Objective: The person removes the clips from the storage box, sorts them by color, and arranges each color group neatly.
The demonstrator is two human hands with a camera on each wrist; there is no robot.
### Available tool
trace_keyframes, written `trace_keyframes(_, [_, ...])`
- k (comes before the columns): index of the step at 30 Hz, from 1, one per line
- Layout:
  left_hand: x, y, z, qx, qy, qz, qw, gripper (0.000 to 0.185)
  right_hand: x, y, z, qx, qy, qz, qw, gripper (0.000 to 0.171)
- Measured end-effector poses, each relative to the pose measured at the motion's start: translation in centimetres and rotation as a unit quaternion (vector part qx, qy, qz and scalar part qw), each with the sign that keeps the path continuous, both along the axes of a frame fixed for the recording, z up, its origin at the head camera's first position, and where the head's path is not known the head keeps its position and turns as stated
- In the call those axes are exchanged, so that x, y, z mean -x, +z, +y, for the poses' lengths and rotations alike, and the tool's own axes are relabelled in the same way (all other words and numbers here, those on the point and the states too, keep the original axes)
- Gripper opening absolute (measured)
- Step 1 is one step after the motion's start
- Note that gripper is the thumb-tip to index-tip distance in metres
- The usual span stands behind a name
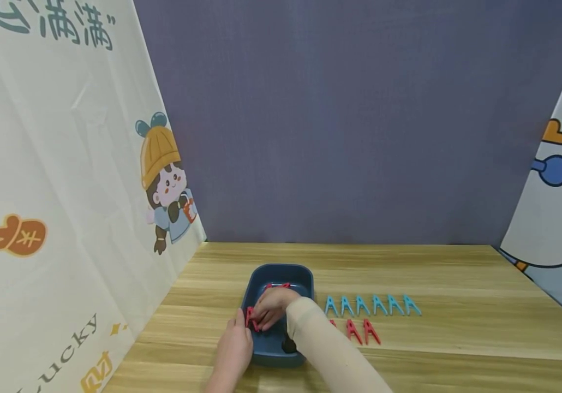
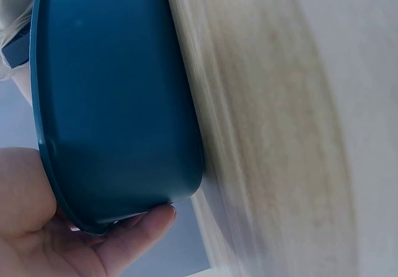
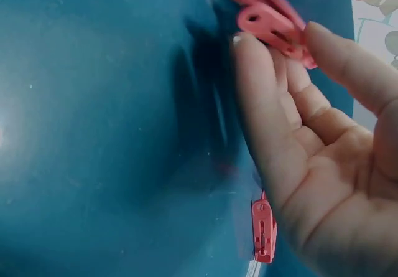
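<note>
A dark blue plastic basin (image 1: 276, 359) stands on the wooden table. My left hand (image 1: 234, 344) grips its left side; in the left wrist view, the thumb and fingers of that hand (image 2: 81, 246) close round the rim. Inside the basin, my right hand (image 1: 275, 307) pinches a red clothespin (image 3: 277, 31) between thumb and fingertips, close to the left wall. Another red clothespin (image 3: 263, 230) lies in the basin beyond the right hand, near the far end. My right forearm covers part of the basin's right side.
To the right of the basin, several light blue clothespins (image 1: 360, 305) lie in a row on the table (image 1: 458, 305). Nearer me is a shorter row of red clothespins (image 1: 370, 331), partly behind my sleeve. A printed white sheet (image 1: 89, 191) borders the left side.
</note>
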State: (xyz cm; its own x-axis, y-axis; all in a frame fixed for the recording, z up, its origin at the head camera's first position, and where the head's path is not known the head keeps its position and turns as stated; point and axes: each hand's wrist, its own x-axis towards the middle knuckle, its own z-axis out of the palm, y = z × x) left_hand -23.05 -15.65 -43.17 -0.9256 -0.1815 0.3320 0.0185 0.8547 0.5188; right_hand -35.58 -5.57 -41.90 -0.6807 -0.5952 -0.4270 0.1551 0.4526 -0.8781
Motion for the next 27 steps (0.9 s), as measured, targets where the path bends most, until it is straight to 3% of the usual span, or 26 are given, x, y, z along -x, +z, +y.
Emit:
trace_keyframes(11, [-0.15,-0.14,0.04,0.005,0.004,0.020,0.9998,0.044,0.03,-0.10,0.22,-0.029,0.050,-0.021,0.998,0.014])
trace_keyframes(18, [-0.12,0.04,0.06,0.006,0.002,0.011,0.9999,0.044,-0.41,0.10,-0.01,-0.061,0.086,-0.019,0.994,0.013])
trace_keyframes(27, [-0.28,-0.09,-0.02,0.006,-0.007,0.045,0.9990,0.043,-0.23,-0.24,-0.35,-0.078,0.146,-0.058,0.985,0.011])
